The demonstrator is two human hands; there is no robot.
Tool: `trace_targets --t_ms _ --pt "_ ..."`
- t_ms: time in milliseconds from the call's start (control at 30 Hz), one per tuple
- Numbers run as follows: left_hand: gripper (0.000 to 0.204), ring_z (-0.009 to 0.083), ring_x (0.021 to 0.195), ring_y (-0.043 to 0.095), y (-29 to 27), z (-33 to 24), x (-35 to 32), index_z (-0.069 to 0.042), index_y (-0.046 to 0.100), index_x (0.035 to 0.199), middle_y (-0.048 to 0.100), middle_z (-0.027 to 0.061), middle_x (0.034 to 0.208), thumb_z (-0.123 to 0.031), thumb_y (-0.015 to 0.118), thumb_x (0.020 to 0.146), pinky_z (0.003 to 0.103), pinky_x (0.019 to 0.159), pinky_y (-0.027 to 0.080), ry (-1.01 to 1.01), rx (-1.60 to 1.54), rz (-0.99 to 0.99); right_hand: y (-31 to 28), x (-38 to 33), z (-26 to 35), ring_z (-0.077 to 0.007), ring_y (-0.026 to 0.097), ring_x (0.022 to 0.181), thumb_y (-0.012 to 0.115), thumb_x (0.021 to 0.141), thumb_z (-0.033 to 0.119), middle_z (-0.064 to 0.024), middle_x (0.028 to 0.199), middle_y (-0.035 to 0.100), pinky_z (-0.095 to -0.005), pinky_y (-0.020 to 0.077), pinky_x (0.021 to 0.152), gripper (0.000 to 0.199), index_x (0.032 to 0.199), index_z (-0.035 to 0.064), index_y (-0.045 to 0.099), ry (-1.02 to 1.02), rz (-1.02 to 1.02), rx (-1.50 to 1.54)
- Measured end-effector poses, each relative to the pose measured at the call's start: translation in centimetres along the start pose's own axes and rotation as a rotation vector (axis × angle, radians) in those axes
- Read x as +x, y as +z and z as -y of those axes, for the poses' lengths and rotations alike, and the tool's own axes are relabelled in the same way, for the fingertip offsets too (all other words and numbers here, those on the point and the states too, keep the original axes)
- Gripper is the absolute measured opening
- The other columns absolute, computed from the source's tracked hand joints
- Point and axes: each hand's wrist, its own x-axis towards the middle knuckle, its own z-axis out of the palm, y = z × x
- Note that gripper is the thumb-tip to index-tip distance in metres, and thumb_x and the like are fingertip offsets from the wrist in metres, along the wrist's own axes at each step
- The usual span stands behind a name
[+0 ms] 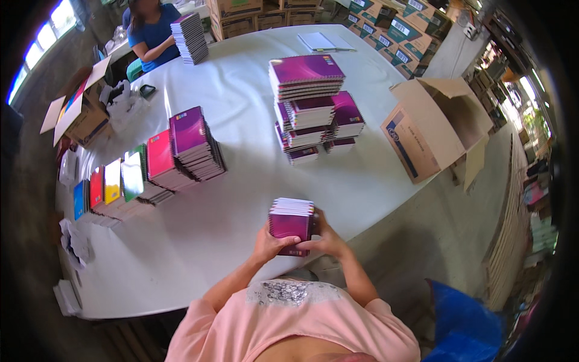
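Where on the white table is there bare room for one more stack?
The widest bare patch of the white table lies between the left row of notebooks, the near edge and the held purple notebooks. A narrower strip separates that row from the central purple stacks; another lies between those stacks and the open carton. Crowded: the row and the central stacks.

Held notebooks (289,225): purple covers, white page edges
Central stacks (306,67): purple with paler curved streaks
Left row (160,154): blue, red, yellow, green, pinkish red, purple covers
Worktop (247,102): plain white
Right carton (419,145): brown, dark blue print
Wearer's shirt (265,323): pink, grey-and-white patterned front
Co-worker's top (151,37): blue
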Motion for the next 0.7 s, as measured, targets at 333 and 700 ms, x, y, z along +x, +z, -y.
trace_targets --t_ms 333,700 --pt "0.085 0.0266 0.087 0.062 7.9 -6.8 6.9 0.000 0.056 0.107 0.064 0.0146 0.091 -0.053 0.084 0.046 0.034 0.079 0.049 -0.241 0.446 0.600 -13.9 0.9 1.8 -0.0275 0.052 0.105 0.082 0.062 0.019 -0.0314 0.123 0.042 -0.0340 0.0463 0.085 0.107 0.144 0.0128 0.012 0.444 0.193 0.066" --pt "0.062 0.0228 0.117 0.045 3.6 -19.4 8.2 -0.009 0.036 0.129 0.045 0.0106 0.124 -0.026 0.067 0.079 0.036 0.092 0.038 0.155 -0.360 0.167 -24.7 6.7 10.6 -0.0261 0.048 0.111 0.077 0.061 0.012 -0.0135 0.127 0.044 -0.0354 0.0393 0.097 0.093 0.140 0.0139 0.028 -0.080 -0.503 0.476"
